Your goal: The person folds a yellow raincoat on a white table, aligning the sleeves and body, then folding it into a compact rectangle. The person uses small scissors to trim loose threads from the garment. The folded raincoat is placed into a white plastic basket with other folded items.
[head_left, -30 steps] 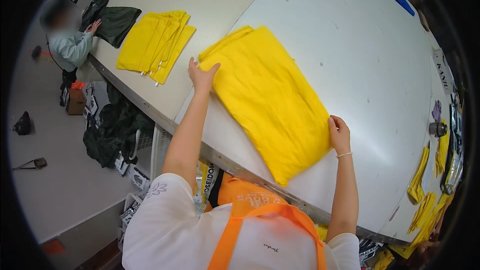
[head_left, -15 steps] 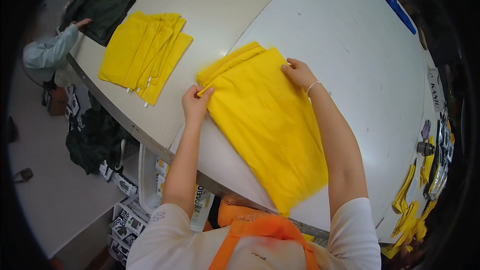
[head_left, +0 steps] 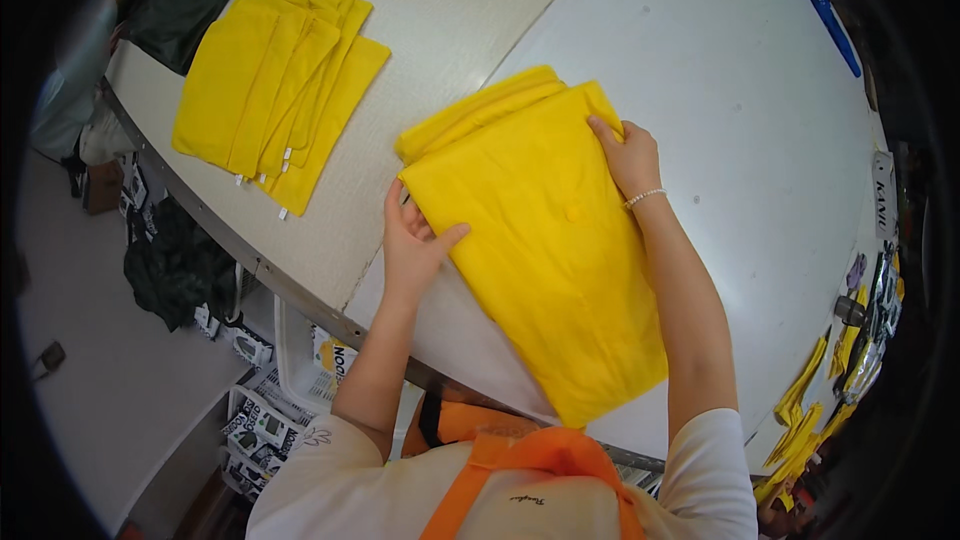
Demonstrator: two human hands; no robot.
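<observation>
A folded yellow cloth (head_left: pixel 545 250) lies in front of me on the table, its long end pointing toward my body. My left hand (head_left: pixel 412 245) is at its left edge, with the fingers apart. The thumb tip rests on the cloth while the fingers lie along the side near the corner. At the upper right corner my right hand (head_left: pixel 632 162) grips the edge, thumb on top; the other fingertips are partly hidden. Behind the upper edge another yellow fold or layer (head_left: pixel 480 110) shows; I cannot tell if it is a separate piece.
Several yellow cloth pieces with white tags (head_left: pixel 270 90) lie fanned out at the far left, beside a dark green cloth (head_left: pixel 185 10). Another person's sleeve (head_left: pixel 75 90) is at the left rim. Yellow strips (head_left: pixel 800 410) lie at the right edge. White baskets (head_left: pixel 290 360) stand below the table edge (head_left: pixel 265 270).
My left hand has released its pinch on the corner and spread along the left edge. My right hand has shifted slightly right and nearer, along the cloth's corner.
</observation>
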